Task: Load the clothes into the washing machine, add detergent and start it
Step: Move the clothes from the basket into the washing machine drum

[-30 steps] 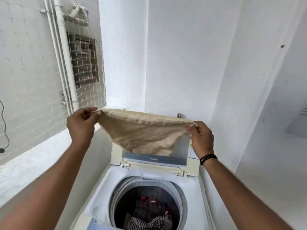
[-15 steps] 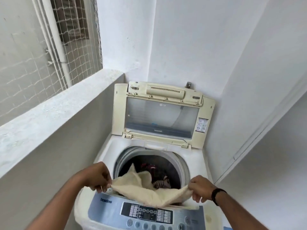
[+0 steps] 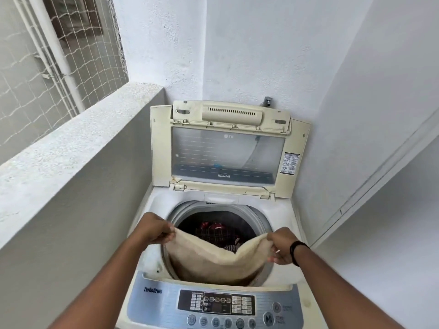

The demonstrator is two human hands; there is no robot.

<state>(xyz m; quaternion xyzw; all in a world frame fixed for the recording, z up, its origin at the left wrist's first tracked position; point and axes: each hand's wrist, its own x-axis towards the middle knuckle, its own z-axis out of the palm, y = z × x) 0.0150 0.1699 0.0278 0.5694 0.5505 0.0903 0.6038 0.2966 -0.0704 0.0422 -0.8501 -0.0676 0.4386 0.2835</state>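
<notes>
White walls and a grey ledge [image 3: 71, 148] box in your washing machine [image 3: 152, 210], lid [image 3: 228, 148] up. You hold the beige towel [image 3: 213, 255] sagging into the drum; it looks soft and light, best taken by its corners. Your left hand [image 3: 156, 230] and right hand [image 3: 281, 248] each pinch one.

I stood on a home's narrow utility balcony: white plastered walls [image 3: 273, 55] closed in at twelve and three o'clock, a netted opening [image 3: 78, 43] above a concrete parapet [image 3: 71, 143] at ten, a top-loading washing machine [image 3: 282, 214] before me.
</notes>
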